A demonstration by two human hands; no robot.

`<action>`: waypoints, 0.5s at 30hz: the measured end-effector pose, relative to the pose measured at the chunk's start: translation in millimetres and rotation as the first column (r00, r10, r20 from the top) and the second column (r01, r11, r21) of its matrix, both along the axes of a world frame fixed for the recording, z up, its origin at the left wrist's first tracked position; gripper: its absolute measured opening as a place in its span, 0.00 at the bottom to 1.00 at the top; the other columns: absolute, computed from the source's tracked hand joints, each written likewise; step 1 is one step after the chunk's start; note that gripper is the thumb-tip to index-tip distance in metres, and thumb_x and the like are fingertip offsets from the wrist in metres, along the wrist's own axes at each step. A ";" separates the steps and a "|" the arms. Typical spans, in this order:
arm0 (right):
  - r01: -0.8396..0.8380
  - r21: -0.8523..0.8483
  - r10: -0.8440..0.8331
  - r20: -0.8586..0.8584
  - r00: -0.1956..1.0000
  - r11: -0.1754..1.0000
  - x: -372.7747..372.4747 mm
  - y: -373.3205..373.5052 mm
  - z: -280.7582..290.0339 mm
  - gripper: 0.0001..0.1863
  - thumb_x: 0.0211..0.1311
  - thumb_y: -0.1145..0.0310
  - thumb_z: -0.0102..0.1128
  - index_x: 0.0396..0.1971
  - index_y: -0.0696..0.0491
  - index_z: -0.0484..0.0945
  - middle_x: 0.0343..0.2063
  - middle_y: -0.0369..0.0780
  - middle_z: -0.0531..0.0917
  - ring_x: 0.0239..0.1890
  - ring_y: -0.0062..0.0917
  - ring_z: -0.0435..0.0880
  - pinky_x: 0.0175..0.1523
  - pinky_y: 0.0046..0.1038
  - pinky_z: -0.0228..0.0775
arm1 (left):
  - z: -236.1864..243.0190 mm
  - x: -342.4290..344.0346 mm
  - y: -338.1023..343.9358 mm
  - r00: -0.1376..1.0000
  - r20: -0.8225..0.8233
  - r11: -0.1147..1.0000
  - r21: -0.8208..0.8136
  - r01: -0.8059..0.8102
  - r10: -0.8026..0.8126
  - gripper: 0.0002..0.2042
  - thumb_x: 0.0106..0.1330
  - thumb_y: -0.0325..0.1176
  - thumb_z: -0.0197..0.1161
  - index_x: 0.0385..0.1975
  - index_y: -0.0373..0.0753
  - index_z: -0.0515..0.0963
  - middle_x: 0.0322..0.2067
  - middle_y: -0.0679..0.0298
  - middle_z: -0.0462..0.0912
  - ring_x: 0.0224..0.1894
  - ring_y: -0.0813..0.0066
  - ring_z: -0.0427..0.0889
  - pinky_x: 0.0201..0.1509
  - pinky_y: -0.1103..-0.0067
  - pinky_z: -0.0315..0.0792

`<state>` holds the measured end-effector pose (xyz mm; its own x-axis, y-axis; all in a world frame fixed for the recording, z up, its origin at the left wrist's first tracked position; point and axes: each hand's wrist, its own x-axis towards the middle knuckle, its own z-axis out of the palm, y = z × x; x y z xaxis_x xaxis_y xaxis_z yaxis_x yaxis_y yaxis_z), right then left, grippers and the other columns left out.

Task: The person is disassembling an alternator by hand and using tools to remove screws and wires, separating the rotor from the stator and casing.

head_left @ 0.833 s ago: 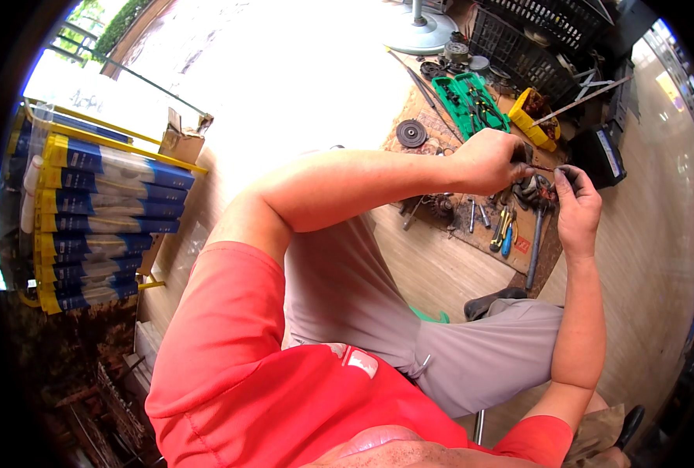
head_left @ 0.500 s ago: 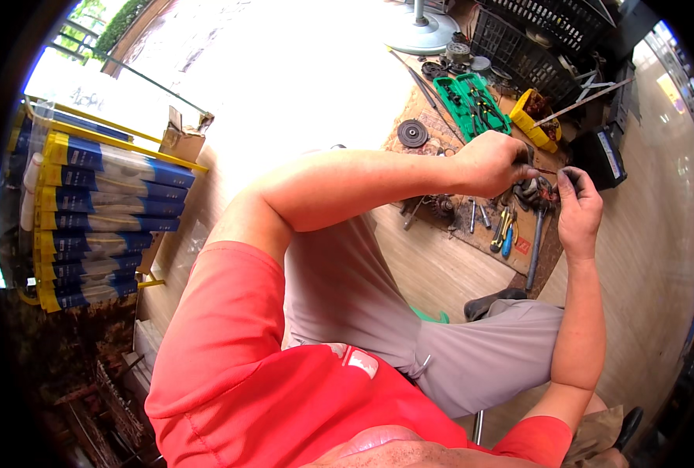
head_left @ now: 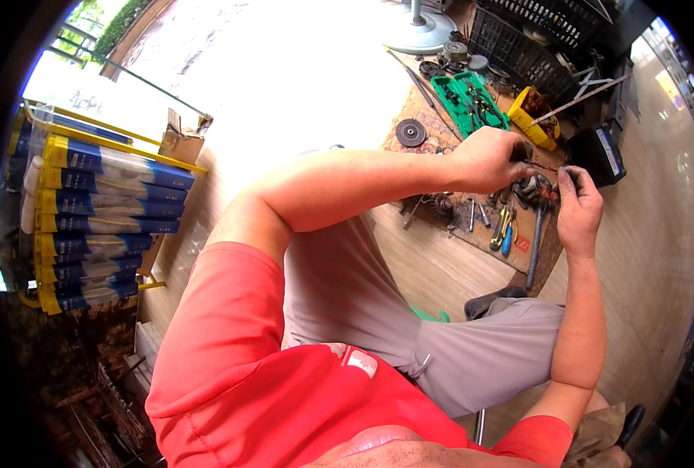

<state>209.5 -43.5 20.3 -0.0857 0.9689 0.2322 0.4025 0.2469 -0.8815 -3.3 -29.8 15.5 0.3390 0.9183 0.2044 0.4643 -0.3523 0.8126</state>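
A thin dark-red strand, which looks like a twisted wire (head_left: 546, 167), stretches between my two hands above a cardboard work mat (head_left: 496, 251). My left hand (head_left: 490, 161) pinches one end with the fingers closed, the palm turned down and its fingertips partly in shadow. The other end is between the thumb and fingers of my right hand (head_left: 579, 204). Just below the strand lies a dark metal machine part with some red on it (head_left: 531, 192), partly hidden by my hands; a grey bar (head_left: 536, 246) runs from it toward me.
Pliers (head_left: 499, 230) and a blue-handled tool (head_left: 507, 242) lie on the mat. Behind my left hand are an open green tool case (head_left: 472, 101), a black disc (head_left: 411, 132) and a yellow tub (head_left: 532, 117). Black crates (head_left: 511, 54) stand farther back. Leftward is a rack of blue-and-yellow packages (head_left: 113, 199).
My hands have drawn very slightly apart, and more of the strand shows between them. Both hands keep their pinch. The rest has only shifted slightly in the picture.
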 end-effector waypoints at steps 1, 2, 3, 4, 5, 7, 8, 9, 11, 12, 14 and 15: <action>0.004 0.008 -0.004 0.007 1.000 1.000 -0.3 0.0 0.2 0.07 0.68 0.70 0.57 0.33 0.59 0.77 0.22 0.29 0.75 0.26 0.10 0.69 0.31 0.16 0.63 | -0.8 -0.1 0.3 1.000 0.000 1.000 -0.007 -0.003 0.003 0.16 0.60 0.44 0.67 0.35 0.35 0.81 0.26 0.50 0.82 0.31 0.53 0.82 0.37 0.67 0.74; 0.006 0.001 -0.006 0.008 1.000 1.000 -0.4 -0.1 0.4 0.07 0.68 0.70 0.57 0.33 0.59 0.77 0.23 0.29 0.75 0.26 0.10 0.69 0.31 0.16 0.63 | 0.8 -0.8 0.0 1.000 -0.001 1.000 -0.013 -0.005 0.005 0.16 0.60 0.44 0.67 0.35 0.35 0.81 0.26 0.50 0.82 0.31 0.53 0.82 0.36 0.67 0.74; 0.007 -0.005 -0.007 0.009 1.000 1.000 -0.5 -0.2 0.7 0.07 0.67 0.70 0.57 0.34 0.59 0.77 0.23 0.29 0.75 0.26 0.10 0.69 0.31 0.16 0.63 | 2.5 -1.4 -0.4 1.000 -0.001 1.000 -0.020 -0.009 0.008 0.16 0.60 0.44 0.67 0.35 0.35 0.81 0.26 0.50 0.82 0.31 0.53 0.82 0.36 0.67 0.74; 0.008 -0.012 -0.008 0.010 1.000 1.000 -0.7 -0.2 0.7 0.07 0.67 0.70 0.58 0.34 0.59 0.77 0.23 0.29 0.75 0.26 0.10 0.69 0.31 0.15 0.63 | 3.5 -1.9 -0.7 1.000 -0.016 0.999 -0.032 -0.005 0.005 0.16 0.61 0.44 0.67 0.35 0.35 0.81 0.26 0.50 0.81 0.31 0.53 0.82 0.36 0.67 0.74; 0.002 -0.015 -0.002 0.000 1.000 1.000 -0.3 0.1 0.1 0.07 0.67 0.70 0.58 0.35 0.59 0.77 0.23 0.29 0.75 0.26 0.10 0.69 0.31 0.15 0.63 | 4.3 -2.2 -1.1 1.000 -0.031 0.999 -0.043 -0.002 0.000 0.16 0.61 0.44 0.67 0.36 0.36 0.81 0.26 0.50 0.81 0.31 0.53 0.82 0.36 0.66 0.74; -0.012 -0.022 0.012 -0.021 1.000 1.000 1.5 1.8 -2.1 0.08 0.67 0.70 0.58 0.36 0.59 0.78 0.23 0.29 0.76 0.26 0.10 0.69 0.31 0.15 0.63 | 4.2 -2.7 -1.6 0.999 -0.046 0.999 -0.052 0.006 -0.008 0.15 0.61 0.44 0.67 0.36 0.36 0.81 0.26 0.50 0.81 0.31 0.53 0.82 0.36 0.66 0.74; -0.015 -0.033 0.014 -0.032 0.999 0.999 2.1 2.6 -3.0 0.08 0.67 0.70 0.58 0.37 0.60 0.78 0.24 0.29 0.76 0.26 0.09 0.69 0.31 0.15 0.63 | 3.8 -3.0 -1.5 0.999 -0.047 0.999 -0.050 0.010 -0.012 0.15 0.61 0.44 0.66 0.36 0.36 0.81 0.26 0.50 0.81 0.31 0.53 0.81 0.36 0.66 0.73; -0.018 -0.044 0.016 -0.043 0.999 0.999 2.6 3.4 -3.9 0.08 0.67 0.70 0.59 0.37 0.60 0.78 0.25 0.29 0.76 0.26 0.09 0.70 0.32 0.15 0.63 | 3.5 -3.3 -1.4 0.999 -0.048 0.999 -0.048 0.014 -0.016 0.15 0.61 0.44 0.66 0.36 0.37 0.81 0.26 0.50 0.81 0.31 0.52 0.81 0.36 0.66 0.73; -0.023 -0.053 0.020 -0.060 0.998 0.998 3.0 4.0 -4.9 0.08 0.67 0.70 0.59 0.38 0.60 0.78 0.26 0.29 0.77 0.27 0.09 0.70 0.32 0.15 0.64 | 3.3 -3.5 -1.0 0.998 -0.056 0.999 -0.041 0.016 -0.018 0.15 0.62 0.44 0.66 0.36 0.37 0.81 0.26 0.50 0.81 0.31 0.52 0.81 0.36 0.66 0.73; -0.024 -0.050 0.021 -0.066 0.998 0.998 3.3 4.0 -5.1 0.08 0.67 0.70 0.59 0.38 0.60 0.78 0.26 0.30 0.77 0.27 0.09 0.70 0.33 0.14 0.64 | 3.5 -3.4 -0.8 0.998 -0.060 0.999 -0.037 0.018 -0.020 0.15 0.62 0.44 0.66 0.36 0.37 0.81 0.26 0.50 0.81 0.31 0.52 0.81 0.36 0.66 0.73; -0.024 -0.049 0.020 -0.074 0.997 0.999 3.5 3.8 -5.0 0.08 0.66 0.70 0.59 0.38 0.60 0.78 0.27 0.30 0.77 0.28 0.09 0.70 0.33 0.14 0.64 | 2.9 -3.1 -0.5 0.998 -0.052 0.999 -0.037 0.023 -0.025 0.15 0.62 0.44 0.65 0.36 0.36 0.81 0.25 0.49 0.81 0.31 0.52 0.81 0.36 0.66 0.73; -0.022 -0.051 0.018 -0.076 0.997 0.998 3.5 3.5 -4.7 0.08 0.66 0.71 0.59 0.38 0.60 0.78 0.27 0.30 0.77 0.28 0.09 0.70 0.33 0.14 0.64 | 2.4 -2.8 -0.5 0.999 -0.048 0.999 -0.037 0.025 -0.027 0.15 0.62 0.44 0.65 0.36 0.36 0.81 0.25 0.49 0.81 0.30 0.51 0.81 0.36 0.66 0.73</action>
